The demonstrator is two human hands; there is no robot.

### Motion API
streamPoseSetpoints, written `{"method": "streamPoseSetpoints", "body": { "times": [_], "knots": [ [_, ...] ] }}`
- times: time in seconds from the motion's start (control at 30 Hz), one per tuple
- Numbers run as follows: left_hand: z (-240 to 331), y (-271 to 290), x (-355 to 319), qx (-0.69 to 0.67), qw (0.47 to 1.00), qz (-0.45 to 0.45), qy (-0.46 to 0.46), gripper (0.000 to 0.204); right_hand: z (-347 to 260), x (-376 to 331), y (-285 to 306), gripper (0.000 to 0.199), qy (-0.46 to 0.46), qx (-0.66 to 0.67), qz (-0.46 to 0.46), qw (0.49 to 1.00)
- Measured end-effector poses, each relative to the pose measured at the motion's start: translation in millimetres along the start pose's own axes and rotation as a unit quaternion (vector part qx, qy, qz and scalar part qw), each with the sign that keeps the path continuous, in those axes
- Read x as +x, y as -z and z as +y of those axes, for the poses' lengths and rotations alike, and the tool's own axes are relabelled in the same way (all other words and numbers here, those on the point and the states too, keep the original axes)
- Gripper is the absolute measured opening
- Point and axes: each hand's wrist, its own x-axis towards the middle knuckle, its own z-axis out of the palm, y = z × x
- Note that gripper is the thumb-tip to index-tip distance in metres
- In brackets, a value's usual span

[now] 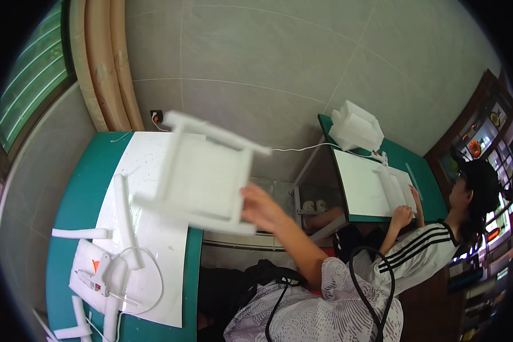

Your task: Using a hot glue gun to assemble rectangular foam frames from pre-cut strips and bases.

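Note:
My right hand (262,206) grips one side of a white foam frame (208,176), a squarish panel edged with thick strips. It is lifted over the inner edge of the table and blurred by motion. My left hand is out of view. Below and left of the frame, a white glue gun (100,280) with an orange mark lies on a white foam block (81,263). Its cable (161,273) loops across the white sheet. Long foam strips (125,222) lie nearby.
A white sheet (165,285) covers part of the green table (68,199). More foam strips (74,330) lie at its near left. To the right, a person (422,245) holds a foam piece (394,191) at another green table (413,157), where a foam assembly (356,126) stands.

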Motion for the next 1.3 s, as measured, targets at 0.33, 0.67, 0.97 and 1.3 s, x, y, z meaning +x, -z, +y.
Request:
{"method": "streamPoseSetpoints", "body": {
  "times": [0.33, 0.67, 0.97, 1.3],
  "knots": [
    [-5.3, 5.0, 2.4, 0.005, 1.0, -0.002, 0.003, 0.022, -212.1, -6.2, 164.3, 0.041, 0.373, -0.03, 0.281, 0.883],
    [-2.1, 4.7, 1.5, 0.043, 0.999, -0.006, 0.007, 0.023, -372.1, -34.2, 279.8, 0.061, 0.394, -0.009, 0.443, 0.805],
    [0.6, 2.4, 2.5, 0.05, 0.998, -0.026, 0.0, 0.022, -382.1, -40.3, 304.2, 0.055, 0.369, -0.011, 0.494, 0.787],
    [4.8, 7.7, 4.2, 0.031, 0.998, -0.049, 0.034, 0.026, -349.0, -56.4, 273.5, 0.062, 0.399, -0.141, 0.549, 0.721]
  ]
}}
